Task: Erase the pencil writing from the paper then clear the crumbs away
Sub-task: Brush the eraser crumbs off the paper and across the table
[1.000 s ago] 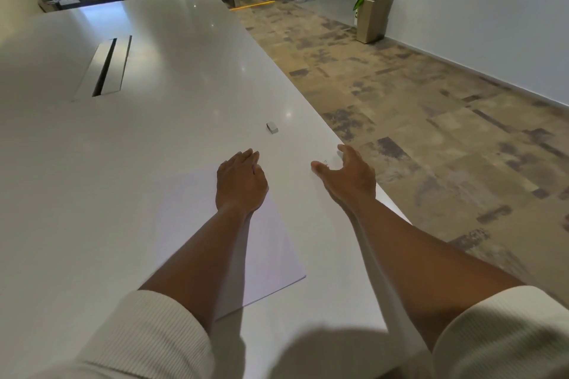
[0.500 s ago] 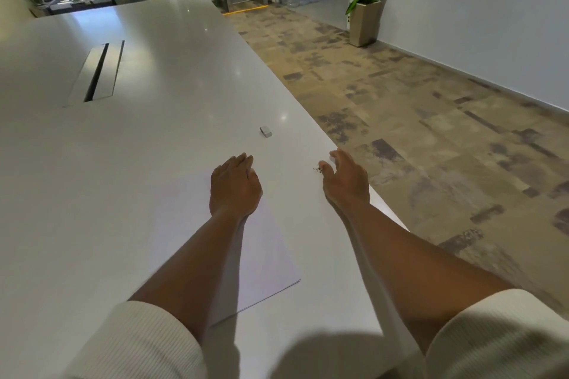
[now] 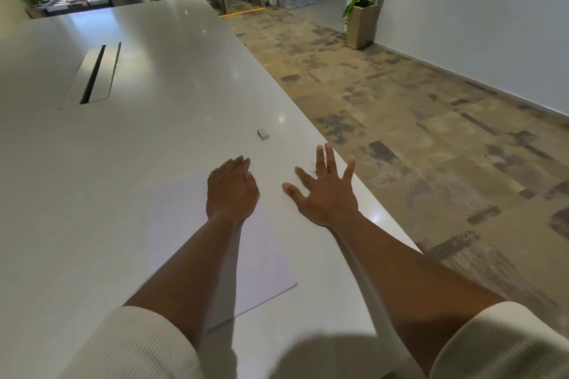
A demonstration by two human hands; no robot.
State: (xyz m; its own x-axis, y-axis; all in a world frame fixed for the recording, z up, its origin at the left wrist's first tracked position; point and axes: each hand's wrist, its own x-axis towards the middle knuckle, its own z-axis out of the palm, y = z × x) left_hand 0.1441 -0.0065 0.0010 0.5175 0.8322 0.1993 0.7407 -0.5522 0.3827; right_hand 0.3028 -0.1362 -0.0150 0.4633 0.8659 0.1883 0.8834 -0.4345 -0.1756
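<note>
Paper [image 3: 191,224] long axis runs near-far; left hand [image 3: 231,191] flat on top.

One paper [image 3: 246,255], one eraser [image 3: 263,134], two hands, one table [image 3: 154,132].

A long, glossy white worktop [image 3: 154,138] carries a sheet of paper [image 3: 261,255] near its right edge and a small grey eraser [image 3: 263,134] just beyond it. A slotted metal hatch [image 3: 92,75] is set into its far left surface.

Crumbs [image 3: 314,171] too small to tell — left hand [image 3: 231,192] hides paper's [image 3: 184,218] corner.
</note>
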